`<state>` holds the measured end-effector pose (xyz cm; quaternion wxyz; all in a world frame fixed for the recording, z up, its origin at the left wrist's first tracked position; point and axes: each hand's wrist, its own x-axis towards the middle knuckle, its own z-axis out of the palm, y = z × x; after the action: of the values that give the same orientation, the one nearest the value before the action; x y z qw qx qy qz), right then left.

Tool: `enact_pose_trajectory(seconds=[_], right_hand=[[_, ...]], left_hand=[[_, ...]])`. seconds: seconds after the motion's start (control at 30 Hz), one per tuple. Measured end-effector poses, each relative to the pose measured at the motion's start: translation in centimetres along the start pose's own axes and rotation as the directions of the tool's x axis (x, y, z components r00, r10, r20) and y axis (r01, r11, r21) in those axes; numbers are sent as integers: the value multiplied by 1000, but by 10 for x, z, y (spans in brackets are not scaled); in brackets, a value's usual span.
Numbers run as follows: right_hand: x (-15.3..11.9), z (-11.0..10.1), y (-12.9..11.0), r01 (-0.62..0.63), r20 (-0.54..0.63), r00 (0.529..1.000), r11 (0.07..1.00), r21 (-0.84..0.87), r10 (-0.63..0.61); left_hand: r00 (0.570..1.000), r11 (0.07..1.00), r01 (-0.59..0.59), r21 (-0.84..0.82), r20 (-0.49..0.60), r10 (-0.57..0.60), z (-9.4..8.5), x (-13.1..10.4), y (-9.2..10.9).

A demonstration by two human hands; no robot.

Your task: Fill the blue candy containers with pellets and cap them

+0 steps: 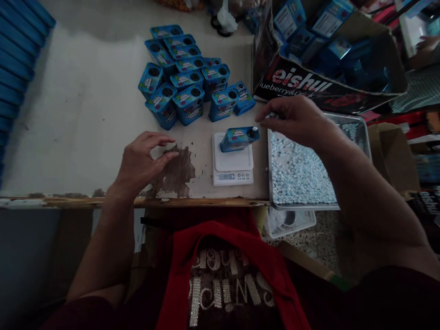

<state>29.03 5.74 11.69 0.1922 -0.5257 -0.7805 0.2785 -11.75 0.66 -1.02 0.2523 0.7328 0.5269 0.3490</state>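
A blue candy box (237, 140) with a round hole in its top stands on the white kitchen scale (233, 178). One pale candy (255, 129) is at the hole. My right hand (292, 120) is just above and right of the box, its fingers pinched around a few small candies partly hidden by the fingertips. Below its wrist lies a metal tray (270, 183) with a layer of pale blue and white candies (299, 172). My left hand (142, 158) rests over the table left of the scale, thumb and fingers apart, holding nothing.
Several blue candy boxes (189, 98) stand grouped behind the scale. A printed carton (295, 78) full of similar boxes is at the back right. Blue stacked pieces (20, 50) line the left edge. Black-handled scissors (222, 28) lie at the back. The worn wooden table edge (213, 201) runs in front.
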Motion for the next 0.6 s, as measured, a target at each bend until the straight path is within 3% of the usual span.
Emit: enact_pose_trajectory(seconds=[0.17,0.43,0.6], right_hand=[[1,1,1,20,0,1000,991,-134,-21],[-4,9,-8,86,76,994,985,-153,-75],[0,4,-12,42,61,997,994,-101,-36]], left_hand=[[999,999,34,1,25,-34,-1,-1,0],[999,999,45,12,2,-45,-7,-4,-3],[999,999,52,16,16,-52,-7,-7,-5]])
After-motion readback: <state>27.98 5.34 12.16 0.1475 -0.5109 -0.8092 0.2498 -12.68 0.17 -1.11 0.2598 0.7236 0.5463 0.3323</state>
